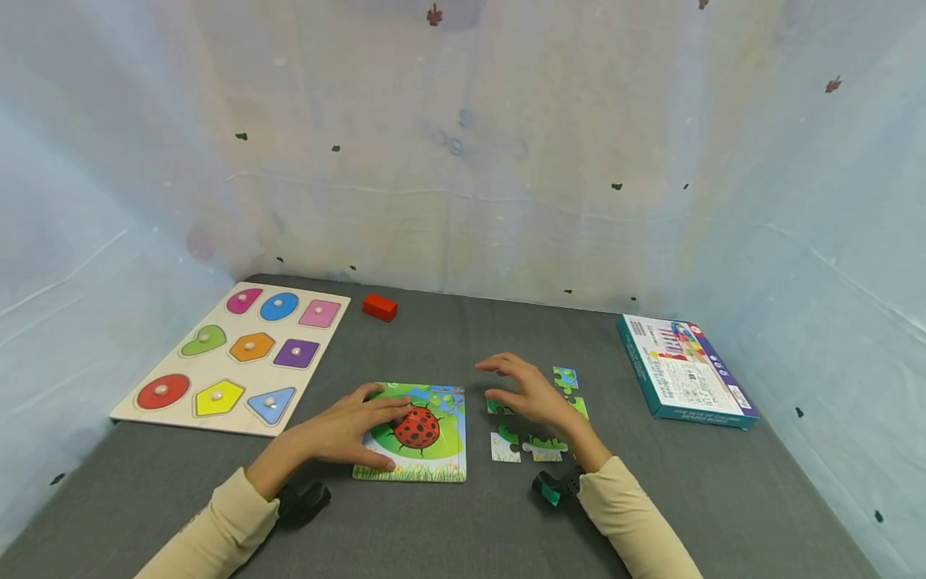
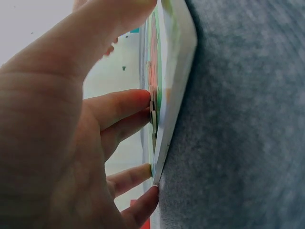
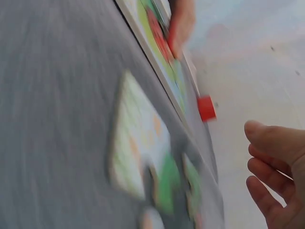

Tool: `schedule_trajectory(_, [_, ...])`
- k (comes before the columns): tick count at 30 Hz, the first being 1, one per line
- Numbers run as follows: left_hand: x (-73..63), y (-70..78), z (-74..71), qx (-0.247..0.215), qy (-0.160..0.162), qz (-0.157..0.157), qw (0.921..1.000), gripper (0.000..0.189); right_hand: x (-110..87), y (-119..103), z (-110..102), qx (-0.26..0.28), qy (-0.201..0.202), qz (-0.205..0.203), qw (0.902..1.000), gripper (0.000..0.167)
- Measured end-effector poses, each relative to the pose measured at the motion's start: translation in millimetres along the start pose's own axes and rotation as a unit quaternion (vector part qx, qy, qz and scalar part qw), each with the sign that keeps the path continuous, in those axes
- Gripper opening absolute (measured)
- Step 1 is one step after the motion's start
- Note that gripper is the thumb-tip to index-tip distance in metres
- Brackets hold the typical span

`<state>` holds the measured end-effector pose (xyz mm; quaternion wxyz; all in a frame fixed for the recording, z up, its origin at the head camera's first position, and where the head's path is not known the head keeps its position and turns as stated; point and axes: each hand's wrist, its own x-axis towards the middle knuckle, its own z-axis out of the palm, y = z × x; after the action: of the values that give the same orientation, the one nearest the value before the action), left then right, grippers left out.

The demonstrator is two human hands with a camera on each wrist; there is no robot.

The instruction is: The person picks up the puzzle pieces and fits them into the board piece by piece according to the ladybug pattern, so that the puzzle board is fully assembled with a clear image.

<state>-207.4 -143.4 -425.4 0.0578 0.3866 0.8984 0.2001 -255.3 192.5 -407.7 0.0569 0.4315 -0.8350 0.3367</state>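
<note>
A square ladybug puzzle [image 1: 450,450] lies on the grey table, its picture facing up. My left hand [image 1: 343,426] rests across its left side, with fingers spread and fingertips touching the surface. Seen from the left wrist, some puzzle pieces [image 2: 153,121] stand slightly raised above the frame [image 2: 174,71] near the fingertips. My right hand [image 1: 531,394] hovers to the right of the puzzle with loosely bent fingers and nothing in them. Below and around it lie several loose puzzle pieces, including a white-and-green corner piece [image 1: 504,447] and a blue-and-green piece [image 1: 566,377]; the hand partly hides others.
A wooden shape board [image 1: 224,370] with knobbed pieces lies at the left. Behind the puzzle sits a red block [image 1: 379,307]. A flat teal-edged box [image 1: 687,370] lies at the right. Pale sheeting [image 1: 463,161] rises beyond the table's back edge.
</note>
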Motion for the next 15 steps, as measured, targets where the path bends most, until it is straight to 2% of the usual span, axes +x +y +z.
schedule_trajectory(6, [-1.3,1.4,-0.7,-0.003,-0.001,-0.001,1.0,0.081,-24.7,15.5,-27.9,-0.02,0.038,0.026,0.9987,0.042])
schedule_trajectory(15, [-0.5,0.0,0.2,-0.005,0.002,-0.003,1.0,0.082,-56.0,41.1,-53.9,-0.058,0.072,0.11,0.9896,0.039])
